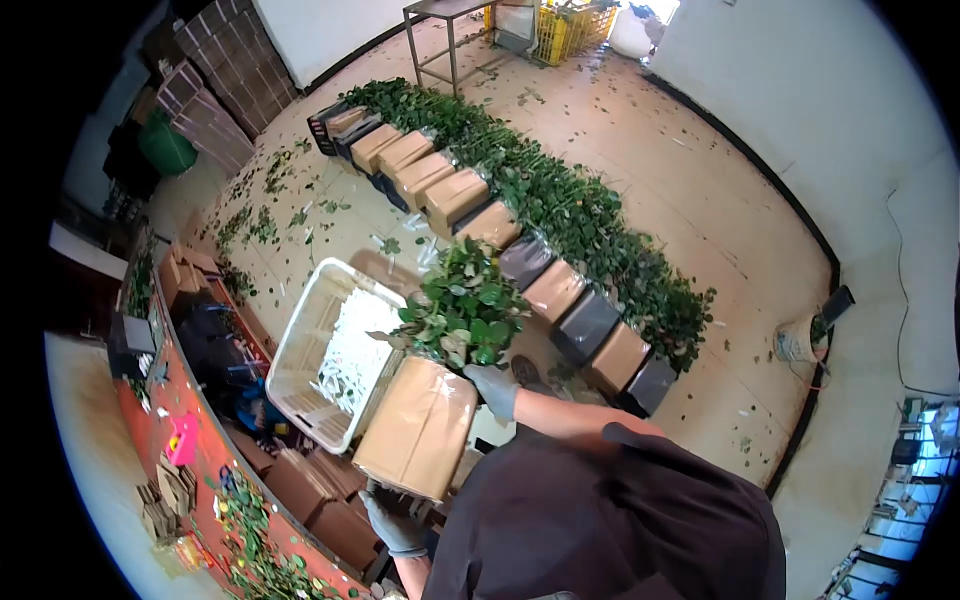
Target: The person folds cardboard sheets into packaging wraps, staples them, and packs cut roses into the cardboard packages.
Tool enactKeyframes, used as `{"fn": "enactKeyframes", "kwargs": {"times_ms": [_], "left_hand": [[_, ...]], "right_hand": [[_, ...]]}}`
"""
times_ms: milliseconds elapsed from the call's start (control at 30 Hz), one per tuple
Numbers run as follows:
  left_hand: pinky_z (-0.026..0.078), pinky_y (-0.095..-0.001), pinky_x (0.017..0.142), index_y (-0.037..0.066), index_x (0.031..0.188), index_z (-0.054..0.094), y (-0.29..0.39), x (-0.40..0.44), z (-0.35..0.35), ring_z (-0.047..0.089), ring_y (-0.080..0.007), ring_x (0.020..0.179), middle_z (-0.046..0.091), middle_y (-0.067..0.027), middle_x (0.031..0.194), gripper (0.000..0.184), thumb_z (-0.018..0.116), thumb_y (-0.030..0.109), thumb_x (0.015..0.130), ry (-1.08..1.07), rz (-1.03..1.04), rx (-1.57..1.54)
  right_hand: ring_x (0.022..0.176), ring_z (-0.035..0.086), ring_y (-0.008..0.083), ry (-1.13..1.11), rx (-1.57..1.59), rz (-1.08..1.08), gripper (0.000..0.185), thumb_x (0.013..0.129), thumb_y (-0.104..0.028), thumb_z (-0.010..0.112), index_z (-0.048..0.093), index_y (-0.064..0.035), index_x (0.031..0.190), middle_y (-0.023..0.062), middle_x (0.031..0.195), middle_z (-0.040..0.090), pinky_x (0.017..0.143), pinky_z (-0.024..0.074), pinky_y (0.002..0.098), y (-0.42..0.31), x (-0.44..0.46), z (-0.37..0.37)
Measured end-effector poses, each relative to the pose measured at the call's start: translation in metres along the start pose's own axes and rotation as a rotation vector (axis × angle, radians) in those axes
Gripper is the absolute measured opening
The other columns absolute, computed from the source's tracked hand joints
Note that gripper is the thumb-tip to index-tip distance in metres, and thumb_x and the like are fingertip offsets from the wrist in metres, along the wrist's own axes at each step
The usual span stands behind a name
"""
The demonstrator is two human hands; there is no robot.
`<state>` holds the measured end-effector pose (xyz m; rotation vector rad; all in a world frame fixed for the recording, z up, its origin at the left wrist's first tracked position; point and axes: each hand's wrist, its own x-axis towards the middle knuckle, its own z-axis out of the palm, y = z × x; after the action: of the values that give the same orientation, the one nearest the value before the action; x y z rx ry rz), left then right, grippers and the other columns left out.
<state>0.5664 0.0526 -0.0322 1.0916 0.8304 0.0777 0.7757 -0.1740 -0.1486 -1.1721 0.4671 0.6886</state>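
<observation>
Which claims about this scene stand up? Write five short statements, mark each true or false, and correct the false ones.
1. The left hand and right hand wear grey gloves. True.
2. The brown-wrapped bundle has its leaves beside the left hand. False: they are beside the right hand.
3. The white plastic crate holds white strips. True.
4. The row of bundles on the floor has only brown wraps. False: some are black.
5. A pink object lies on the red table. True.
</observation>
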Motion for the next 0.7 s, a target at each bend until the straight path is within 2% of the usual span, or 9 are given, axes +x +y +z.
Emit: {"fn": "enactKeyframes", "kwargs": {"times_ms": [133, 200, 267, 400, 433, 500, 533, 633, 700], "left_hand": [[0.049, -0.0445, 0.105, 0.004, 0.152, 0.046, -0.001, 0.045, 0.096, 0.060, -0.0290, 0.128, 0.058, -0.0137, 0.145, 0.077, 0.034, 0.064, 0.106, -0.102, -0.027, 0.064], [0.048, -0.0456, 0.105, 0.004, 0.154, 0.043, -0.002, 0.069, 0.129, 0.058, -0.0295, 0.131, 0.056, -0.0147, 0.147, 0.078, 0.036, 0.064, 0.105, -0.221, -0.078, 0.062], [0.048, -0.0469, 0.106, 0.005, 0.156, 0.040, -0.001, 0.099, 0.149, 0.054, -0.0302, 0.136, 0.052, -0.0155, 0.151, 0.080, 0.037, 0.066, 0.104, -0.325, -0.121, 0.179], [0.049, -0.0434, 0.104, 0.006, 0.156, 0.039, 0.011, 0.139, 0.194, 0.054, -0.0284, 0.135, 0.049, -0.0157, 0.153, 0.079, 0.036, 0.065, 0.105, -0.439, -0.185, 0.384], [0.050, -0.0415, 0.101, 0.005, 0.155, 0.041, 0.015, 0.148, 0.213, 0.057, -0.0267, 0.129, 0.052, -0.0150, 0.150, 0.078, 0.035, 0.065, 0.105, -0.469, -0.202, 0.472], [0.053, -0.0352, 0.086, 0.004, 0.149, 0.046, 0.022, 0.164, 0.261, 0.064, -0.0200, 0.107, 0.061, -0.0124, 0.135, 0.073, 0.036, 0.062, 0.107, -0.557, -0.236, 0.648], [0.051, -0.0305, 0.078, 0.002, 0.145, 0.049, 0.011, 0.191, 0.273, 0.063, -0.0166, 0.095, 0.065, -0.0097, 0.123, 0.067, 0.040, 0.057, 0.108, -0.565, -0.323, 0.588], [0.049, -0.0271, 0.072, 0.001, 0.143, 0.051, -0.008, 0.228, 0.322, 0.061, -0.0146, 0.089, 0.066, -0.0085, 0.114, 0.064, 0.042, 0.054, 0.109, -0.766, -0.300, 0.667], [0.053, -0.0283, 0.077, 0.000, 0.145, 0.051, -0.032, 0.265, 0.339, 0.064, -0.0155, 0.094, 0.066, -0.0097, 0.116, 0.065, 0.041, 0.053, 0.109, -0.896, -0.254, 0.729]], "right_hand": [[0.085, 0.069, 0.0185, 0.028, -0.074, -0.125, 0.039, 0.098, -0.030, 0.050, 0.070, 0.0020, 0.104, 0.0153, 0.094, 0.072, 0.077, 0.0529, 0.0353, -0.061, 0.013, -0.076], [0.087, 0.070, 0.0265, 0.182, -0.170, -0.072, 0.035, 0.102, -0.027, 0.044, 0.066, 0.0002, 0.102, 0.0191, 0.094, 0.071, 0.078, 0.0521, 0.0410, -0.086, 0.016, -0.107], [0.083, 0.062, 0.0429, 0.250, -0.516, -0.358, 0.030, 0.102, -0.023, 0.040, 0.058, -0.0013, 0.094, 0.0263, 0.091, 0.064, 0.076, 0.0473, 0.0490, -0.096, 0.024, -0.137], [0.077, 0.062, 0.0391, 0.398, -0.755, -0.633, 0.028, 0.102, -0.023, 0.041, 0.059, -0.0030, 0.094, 0.0227, 0.086, 0.063, 0.070, 0.0481, 0.0444, -0.100, 0.028, -0.188], [0.076, 0.064, 0.0359, 0.471, -0.412, -0.408, 0.025, 0.101, -0.021, 0.045, 0.063, -0.0053, 0.092, 0.0196, 0.087, 0.065, 0.069, 0.0490, 0.0429, -0.093, 0.033, -0.199], [0.083, 0.067, 0.0322, 0.593, -0.686, -0.573, 0.018, 0.096, -0.018, 0.054, 0.068, -0.0060, 0.096, 0.0173, 0.092, 0.069, 0.074, 0.0517, 0.0416, -0.083, 0.021, -0.238], [0.088, 0.068, 0.0302, 0.644, -0.557, -0.511, 0.019, 0.095, -0.018, 0.056, 0.068, -0.0052, 0.102, 0.0159, 0.097, 0.070, 0.078, 0.0522, 0.0411, -0.080, 0.007, -0.257], [0.102, 0.068, 0.0241, 0.776, 0.191, -0.299, 0.033, 0.091, -0.018, 0.063, 0.069, -0.0027, 0.120, 0.0114, 0.114, 0.074, 0.090, 0.0539, 0.0395, -0.078, -0.050, -0.305], [0.104, 0.065, 0.0169, 0.862, 0.109, -0.170, 0.036, 0.091, -0.019, 0.064, 0.070, -0.0009, 0.122, 0.0069, 0.117, 0.073, 0.092, 0.0530, 0.0372, -0.074, -0.101, -0.339]]}}
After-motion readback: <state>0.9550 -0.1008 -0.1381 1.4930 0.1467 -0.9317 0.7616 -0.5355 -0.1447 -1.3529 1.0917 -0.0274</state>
